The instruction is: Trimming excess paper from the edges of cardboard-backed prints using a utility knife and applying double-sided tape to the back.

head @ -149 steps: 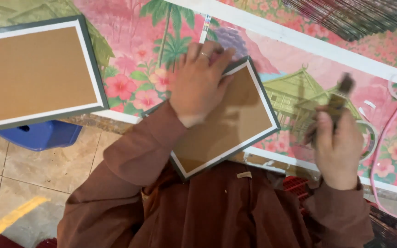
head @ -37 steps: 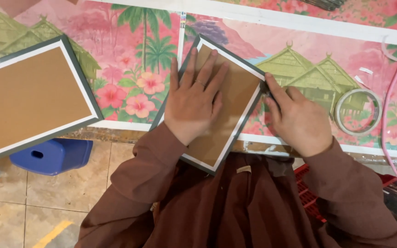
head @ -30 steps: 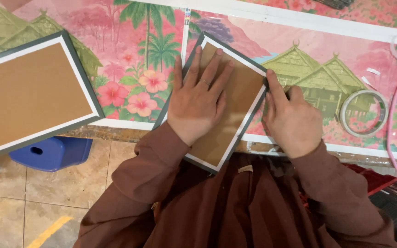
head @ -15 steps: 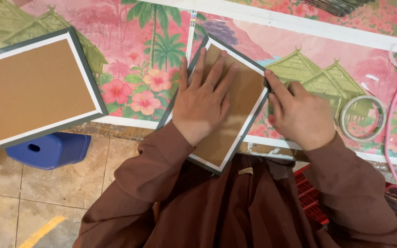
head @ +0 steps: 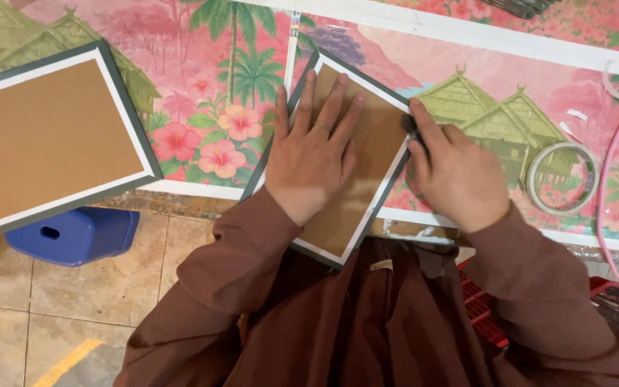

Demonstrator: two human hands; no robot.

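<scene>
Flowery pink counter point(head: 202, 93) now has your left hand point(head: 313, 154) flat on the face-down picture frame point(head: 334, 154), while your right hand point(head: 456, 175), its dark tool set down, grips the frame's right edge.

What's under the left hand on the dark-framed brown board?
The left hand lies flat on the dark-framed brown backing board. Brown board shows around it; whatever lies beneath the palm is covered.

Pink flowered surface point(head: 216, 93) bearing two brown-backed frames point(head: 367, 143) point(head: 44, 140), tape roll point(head: 560, 179) right of the nearer frame.
</scene>
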